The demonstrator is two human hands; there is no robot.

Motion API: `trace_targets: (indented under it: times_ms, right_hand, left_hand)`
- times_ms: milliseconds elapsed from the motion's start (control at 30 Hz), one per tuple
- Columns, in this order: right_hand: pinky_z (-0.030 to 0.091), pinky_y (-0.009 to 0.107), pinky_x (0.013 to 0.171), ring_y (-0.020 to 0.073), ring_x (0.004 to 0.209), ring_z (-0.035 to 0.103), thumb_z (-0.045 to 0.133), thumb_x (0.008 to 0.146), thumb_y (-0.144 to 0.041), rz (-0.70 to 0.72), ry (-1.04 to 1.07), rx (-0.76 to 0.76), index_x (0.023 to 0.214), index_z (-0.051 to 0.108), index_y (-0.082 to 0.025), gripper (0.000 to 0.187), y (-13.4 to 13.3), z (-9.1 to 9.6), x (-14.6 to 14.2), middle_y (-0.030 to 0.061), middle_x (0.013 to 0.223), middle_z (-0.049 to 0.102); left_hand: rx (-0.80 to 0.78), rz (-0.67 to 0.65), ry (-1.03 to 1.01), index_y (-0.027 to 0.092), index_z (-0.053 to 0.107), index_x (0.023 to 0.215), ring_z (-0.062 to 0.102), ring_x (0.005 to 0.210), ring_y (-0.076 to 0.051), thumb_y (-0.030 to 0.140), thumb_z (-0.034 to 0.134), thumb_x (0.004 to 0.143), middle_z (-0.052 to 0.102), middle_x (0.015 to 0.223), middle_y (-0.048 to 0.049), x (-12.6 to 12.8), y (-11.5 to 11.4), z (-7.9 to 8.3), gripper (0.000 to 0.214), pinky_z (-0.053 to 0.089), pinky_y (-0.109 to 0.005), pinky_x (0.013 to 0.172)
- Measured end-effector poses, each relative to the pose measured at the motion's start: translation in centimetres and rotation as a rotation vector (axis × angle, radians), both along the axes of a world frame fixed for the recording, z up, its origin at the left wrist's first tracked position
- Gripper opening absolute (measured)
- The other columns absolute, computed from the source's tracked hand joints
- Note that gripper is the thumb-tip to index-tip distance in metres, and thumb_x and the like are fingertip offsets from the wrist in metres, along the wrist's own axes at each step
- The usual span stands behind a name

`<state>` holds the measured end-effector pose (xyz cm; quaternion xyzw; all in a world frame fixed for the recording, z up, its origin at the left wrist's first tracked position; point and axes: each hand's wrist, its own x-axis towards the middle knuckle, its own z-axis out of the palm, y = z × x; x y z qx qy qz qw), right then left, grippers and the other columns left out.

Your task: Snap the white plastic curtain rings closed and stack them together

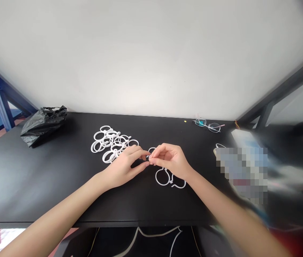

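Over the middle of the black table, both of my hands meet at the fingertips around a small white plastic ring (152,150), mostly hidden behind the fingers. My left hand (126,164) pinches at its left side, thumb and index finger closed close together. From the other side my right hand (171,159) has thumb and fingertips closed on it. Left of my hands lies a heap of white plastic rings (113,133) with small clasp tabs, partly covered by my left hand. Below my right hand are a few more white rings (163,185), one of them opened out.
A crumpled black plastic bag (44,123) sits at the back left of the black table (60,185). Eyeglasses (207,126) lie near the wall at the back right. Blurred, pixelated items (242,171) stand on the right. Pale cables (157,235) hang below the front edge.
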<state>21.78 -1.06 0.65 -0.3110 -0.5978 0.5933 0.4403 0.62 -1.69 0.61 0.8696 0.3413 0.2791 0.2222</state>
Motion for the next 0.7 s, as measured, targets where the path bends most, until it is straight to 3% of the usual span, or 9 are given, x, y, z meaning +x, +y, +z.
trace_targets:
  times_ms: [200,500,700]
  right_hand:
    - [0.062,0.031,0.067,0.0171,0.07,0.074,0.084,0.073,-0.028,0.07,0.075,-0.108,0.077,0.066,-0.017,0.022,0.13,0.17,0.08,0.0031,0.078,0.074]
    - [0.058,0.028,0.071,0.0135,0.074,0.068,0.085,0.071,-0.026,-0.024,-0.005,-0.05,0.086,0.071,-0.018,0.021,0.36,-0.07,-0.01,0.0006,0.079,0.069]
    - [0.057,0.028,0.074,0.013,0.077,0.067,0.081,0.077,-0.029,0.076,-0.077,-0.077,0.088,0.069,-0.018,0.019,0.19,0.06,0.11,0.0019,0.085,0.069]
  left_hand:
    - [-0.129,-0.062,-0.122,0.018,0.062,0.098,0.059,0.086,-0.015,0.02,0.048,0.099,0.064,0.096,-0.0048,0.52,-0.16,-0.41,0.014,0.049,-0.027,0.078]
    - [-0.171,0.006,-0.197,0.017,0.067,0.093,0.06,0.072,-0.012,0.022,0.049,0.1,0.065,0.078,-0.0008,0.11,0.08,-0.15,0.02,0.046,-0.023,0.07]
    - [-0.29,0.105,-0.235,0.017,0.07,0.089,0.059,0.071,-0.013,0.031,0.057,0.095,0.069,0.08,-0.0021,0.18,0.16,0.17,0.02,0.045,-0.024,0.065]
